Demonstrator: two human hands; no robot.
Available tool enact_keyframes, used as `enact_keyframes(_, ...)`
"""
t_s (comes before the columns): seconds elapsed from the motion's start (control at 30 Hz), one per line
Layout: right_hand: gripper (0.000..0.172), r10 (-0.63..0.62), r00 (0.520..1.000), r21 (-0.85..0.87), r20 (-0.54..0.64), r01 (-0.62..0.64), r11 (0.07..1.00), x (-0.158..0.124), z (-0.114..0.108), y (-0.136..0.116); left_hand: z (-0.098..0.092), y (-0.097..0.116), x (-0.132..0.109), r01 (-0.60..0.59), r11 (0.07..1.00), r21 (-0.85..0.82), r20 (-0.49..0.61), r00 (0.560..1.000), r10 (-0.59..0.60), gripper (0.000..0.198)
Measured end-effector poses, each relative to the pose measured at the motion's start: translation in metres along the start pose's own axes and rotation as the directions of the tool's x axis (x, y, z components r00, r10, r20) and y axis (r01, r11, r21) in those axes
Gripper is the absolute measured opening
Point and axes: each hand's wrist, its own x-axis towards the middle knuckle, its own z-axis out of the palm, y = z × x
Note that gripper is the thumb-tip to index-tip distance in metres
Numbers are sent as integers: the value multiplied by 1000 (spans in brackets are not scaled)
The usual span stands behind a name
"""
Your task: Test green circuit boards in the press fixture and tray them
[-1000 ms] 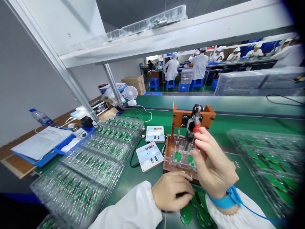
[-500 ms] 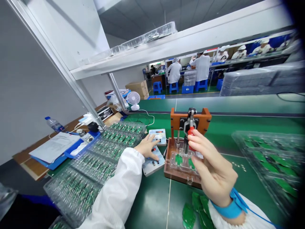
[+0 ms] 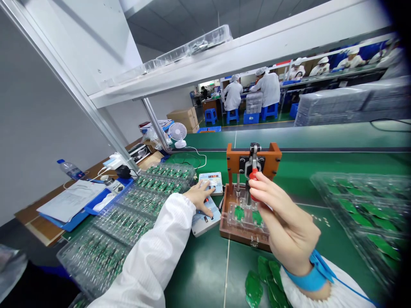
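My right hand [image 3: 285, 222], a blue wrist strap [image 3: 310, 271] at its wrist, has its fingers and thumb closed around the red handle [image 3: 254, 184] of a toggle clamp. The clamp sits on an orange-framed press fixture [image 3: 229, 171] with a brown base. Under it, a clear plate [image 3: 231, 216] lies over green circuit boards [image 3: 239, 212]. My left hand [image 3: 199, 197] is spread flat over two pale boxes with red digital displays, touching the nearer box [image 3: 204, 224]; the farther box [image 3: 216, 179] is just beyond its fingers.
Trays of small green boards [image 3: 128, 209] stand at left, and a clear tray of green leaf-shaped boards [image 3: 362, 214] at right. Loose leaf-shaped boards [image 3: 253, 288] lie in front of the fixture. A small white fan [image 3: 177, 132] stands behind. The shelf [image 3: 205, 64] crosses above.
My right thumb has drawn in toward the red handle, and the hand stays on it. My left hand keeps its place on the boxes. The view has shifted slightly.
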Motion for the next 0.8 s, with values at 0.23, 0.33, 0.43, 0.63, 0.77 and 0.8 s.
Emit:
enact_keyframes(0.23, 48, 11, 1000, -7, -3, -11, 1000, 0, 1, 1, -3, -1, -5, -1, 999, -44, 10, 1000, 1, 133)
enact_keyframes(0.33, 47, 11, 1000, -9, 14, -11, 1000, -1, 0, 1, -2, -10, -10, 10, 995, -98, 2, 1000, -9, 136)
enact_keyframes(0.43, 47, 8, 1000, -3, 16, -8, 1000, -2, 0, 2, 2, -18, -12, 34, 995, -92, 13, 999, -33, 140)
enact_keyframes(0.63, 46, 7, 1000, -10, 11, -7, 1000, -1, 1, 1, 5, -20, -12, 40, 998, -58, 26, 999, -38, 140)
enact_keyframes(0.77, 47, 4, 1000, -15, 11, -4, 1000, -2, 1, 1, 2, -18, -11, 40, 998, -43, 48, 998, -38, 139)
enact_keyframes(0.8, 47, 2, 1000, -17, 10, -2, 1000, -2, 1, 1, 2, -17, -11, 42, 998, -42, 57, 998, -39, 139)
